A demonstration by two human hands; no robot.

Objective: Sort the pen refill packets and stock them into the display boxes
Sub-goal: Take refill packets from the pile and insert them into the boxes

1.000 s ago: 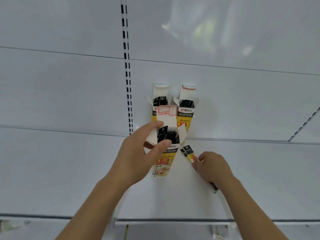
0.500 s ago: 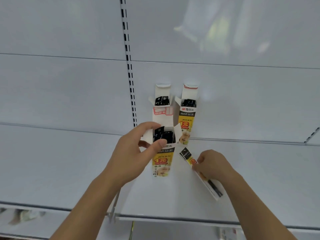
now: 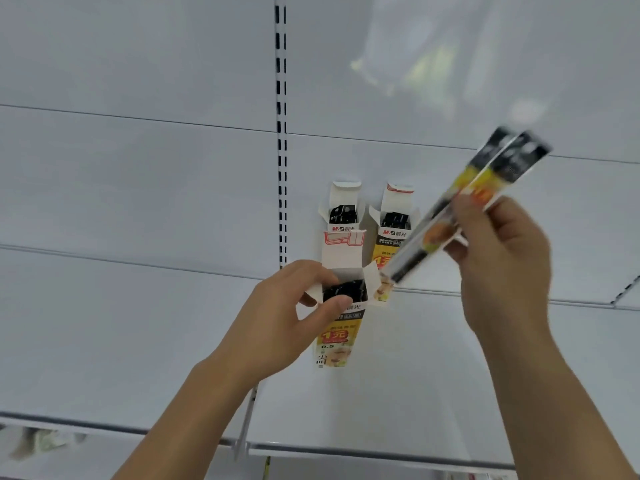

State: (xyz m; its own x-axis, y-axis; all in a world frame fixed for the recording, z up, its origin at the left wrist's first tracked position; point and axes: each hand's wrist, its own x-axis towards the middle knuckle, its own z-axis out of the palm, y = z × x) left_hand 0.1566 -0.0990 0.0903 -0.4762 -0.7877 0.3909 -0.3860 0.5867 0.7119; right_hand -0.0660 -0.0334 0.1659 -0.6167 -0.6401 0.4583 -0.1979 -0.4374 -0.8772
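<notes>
Stocking was underway: left hand (image 3: 277, 327) gripped the open display box (image 3: 341, 317); right hand (image 3: 502, 258) pinched refill packets (image 3: 464, 199), which next needed aligning with its mouth.

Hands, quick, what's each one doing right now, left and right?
Left hand: grips the open top of the front display box.
Right hand: holds the refill packets raised above the shelf.

L hand (image 3: 277, 318) low, fingers curled; R hand (image 3: 502, 261) raised, pinching.
</notes>
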